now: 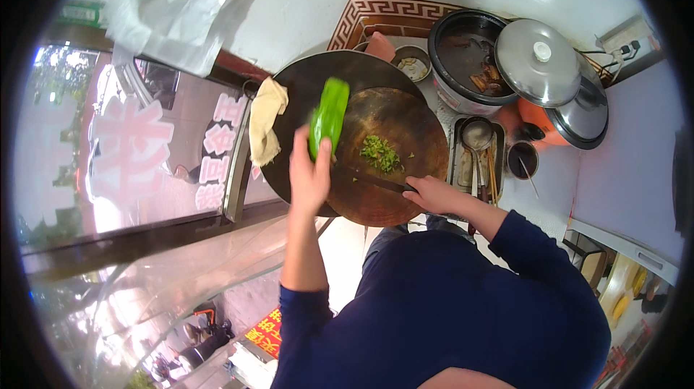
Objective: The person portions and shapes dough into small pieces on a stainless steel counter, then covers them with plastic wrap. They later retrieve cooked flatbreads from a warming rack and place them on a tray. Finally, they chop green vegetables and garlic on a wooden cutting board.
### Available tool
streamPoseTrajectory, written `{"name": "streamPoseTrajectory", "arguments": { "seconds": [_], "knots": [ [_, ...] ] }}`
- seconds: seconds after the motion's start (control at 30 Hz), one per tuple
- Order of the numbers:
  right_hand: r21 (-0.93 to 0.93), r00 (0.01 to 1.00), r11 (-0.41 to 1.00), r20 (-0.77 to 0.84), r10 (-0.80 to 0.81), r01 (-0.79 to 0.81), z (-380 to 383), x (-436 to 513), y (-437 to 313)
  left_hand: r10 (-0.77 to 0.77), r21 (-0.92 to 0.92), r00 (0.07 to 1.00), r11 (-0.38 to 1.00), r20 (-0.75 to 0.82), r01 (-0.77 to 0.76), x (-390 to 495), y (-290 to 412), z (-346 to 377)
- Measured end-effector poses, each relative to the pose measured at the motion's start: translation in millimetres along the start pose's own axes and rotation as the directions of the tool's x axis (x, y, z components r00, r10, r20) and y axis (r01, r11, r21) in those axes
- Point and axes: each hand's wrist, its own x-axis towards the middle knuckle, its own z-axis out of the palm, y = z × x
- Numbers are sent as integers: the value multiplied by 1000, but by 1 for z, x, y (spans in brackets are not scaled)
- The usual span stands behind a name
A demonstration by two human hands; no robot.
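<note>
My left hand (310,172) holds a long green pepper (331,112) raised over the left part of a round wooden chopping board (379,210). In my right hand (431,194) is the handle of a knife (377,180), its dark blade seen nearly edge-on, low over the board. Chopped green pieces (380,155) lie in a small heap beyond the blade, with a few bits scattered beside them. The board rests on a wide dark round pan (293,74), and a cream cloth (267,120) hangs over the pan's left rim.
At the back right stand a cooker pot (471,99) of dark liquid with food, a metal lid (537,63) and an orange cooker (547,126). Nearer are a metal tray (460,172) with a ladle (477,134), a dark sauce cup (523,160) and a metal bowl (412,62). Windows are at left.
</note>
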Motion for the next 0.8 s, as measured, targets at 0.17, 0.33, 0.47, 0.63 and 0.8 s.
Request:
{"name": "streamPoseTrajectory", "arguments": {
  "seconds": [0.17,0.33,0.47,0.63,0.8],
  "knots": [
    [80,998,996,-61,-22,27,5,20,8,-503,-206,863,850,-45,485,-126,-87,35],
    [98,950,983,-258,176,-155,18,-7,9,125,649,991,750,46,-125,-126,-135,66],
    [66,918,977,-334,215,-205,45,-27,-4,170,766,940,545,296,-340,-117,-151,75],
    [-40,916,969,-337,218,-245,50,-29,-25,219,699,863,512,455,-499,-107,-153,67],
    [-131,903,944,-354,242,-304,38,-31,-49,107,584,780,603,616,-544,-85,-148,54]
  ]
}}
